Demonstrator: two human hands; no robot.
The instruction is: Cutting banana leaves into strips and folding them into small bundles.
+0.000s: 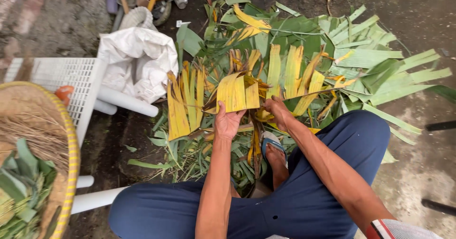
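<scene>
I sit over a heap of banana leaves on the ground. My left hand [228,121] grips a yellowed, torn banana leaf piece [236,93] from below, holding it up in front of me. My right hand [277,111] pinches the same leaf at its right edge, close to the midrib. More yellow strips [183,103] fan out to the left of it. Green leaf strips [370,63] lie spread behind and to the right. My knees in blue trousers [354,139] frame my foot in a sandal [271,146].
A round woven basket [71,144] with a yellow rim, holding dry straw and folded green leaves, sits at the left. A white plastic stool [71,75] lies tipped beside it. A white sack [137,61] rests behind. Tools lie at the top on wet dirt ground.
</scene>
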